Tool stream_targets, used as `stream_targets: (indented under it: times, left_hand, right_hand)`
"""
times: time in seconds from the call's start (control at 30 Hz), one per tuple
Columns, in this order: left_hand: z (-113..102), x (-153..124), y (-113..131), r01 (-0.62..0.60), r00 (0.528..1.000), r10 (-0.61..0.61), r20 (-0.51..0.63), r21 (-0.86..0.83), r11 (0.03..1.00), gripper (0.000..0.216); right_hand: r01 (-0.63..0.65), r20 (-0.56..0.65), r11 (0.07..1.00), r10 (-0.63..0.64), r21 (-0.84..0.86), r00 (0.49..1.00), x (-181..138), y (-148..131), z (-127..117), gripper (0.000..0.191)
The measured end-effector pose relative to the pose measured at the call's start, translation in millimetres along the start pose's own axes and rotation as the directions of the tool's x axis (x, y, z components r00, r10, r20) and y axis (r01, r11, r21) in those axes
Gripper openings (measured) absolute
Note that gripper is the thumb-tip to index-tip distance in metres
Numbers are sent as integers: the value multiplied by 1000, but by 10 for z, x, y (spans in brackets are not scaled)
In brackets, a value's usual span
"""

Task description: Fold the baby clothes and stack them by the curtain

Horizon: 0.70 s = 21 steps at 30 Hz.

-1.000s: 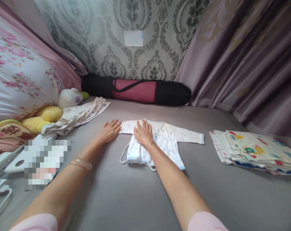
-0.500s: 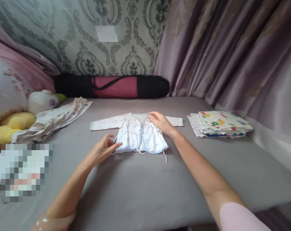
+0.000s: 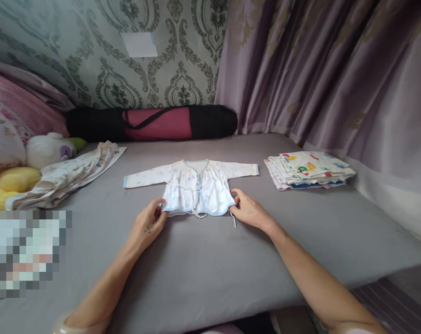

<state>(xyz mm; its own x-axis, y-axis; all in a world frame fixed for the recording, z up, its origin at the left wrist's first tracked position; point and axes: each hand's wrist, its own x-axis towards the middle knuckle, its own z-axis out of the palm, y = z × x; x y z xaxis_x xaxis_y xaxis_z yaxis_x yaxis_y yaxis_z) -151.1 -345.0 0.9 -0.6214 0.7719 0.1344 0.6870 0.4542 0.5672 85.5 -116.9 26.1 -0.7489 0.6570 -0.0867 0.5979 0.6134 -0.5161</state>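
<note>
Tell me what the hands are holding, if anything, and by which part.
A small white shirt, by its bottom corners: the left hand has the left corner, the right hand the right one.

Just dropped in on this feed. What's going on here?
A person has a small white tie-front top laid out flat on a grey sheet, sleeves spread to both sides. The left hand and right hand each pinch a bottom corner of its blue-edged hem. A stack of folded printed cloths sits off to the right, and a long black-and-maroon bag lies along the wall.
</note>
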Motion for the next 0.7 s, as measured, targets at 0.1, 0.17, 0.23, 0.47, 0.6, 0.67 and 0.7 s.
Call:
stream_targets:
  times: [0.1,0.17,0.23,0.47,0.6,0.67,0.7]
  left_hand:
    - [32,3,-54,-23,1000,23,-10,63,998,38]
    - [33,1,-92,-32,999,33,1,121,992,36]
    - [21,-3,-112,-34,999,32,18,168,985,33]
    - [-66,-7,-151,-179,984,169,65,226,958,34]
    - [-240,2,-103,-303,953,297,60,222,927,37]
    - [-326,39,42,-339,941,332,72,215,916,40]
    - [-347,73,146,-356,935,344,90,201,913,38]
  right_hand:
    - [-11,-34,988,6,-152,999,-45,-74,48,44]
    - [18,-23,973,-24,-229,999,-73,-97,46,46]
    - [34,-25,959,-43,-282,999,-90,-104,38,47]
    - [105,-122,892,-175,-440,977,-107,-86,21,52]
    - [385,-33,777,-461,-498,887,-193,-121,-116,57]
    - [482,41,740,-527,-468,849,-204,-222,-194,48]
    - [499,66,746,-527,-441,847,-183,-301,-220,42]
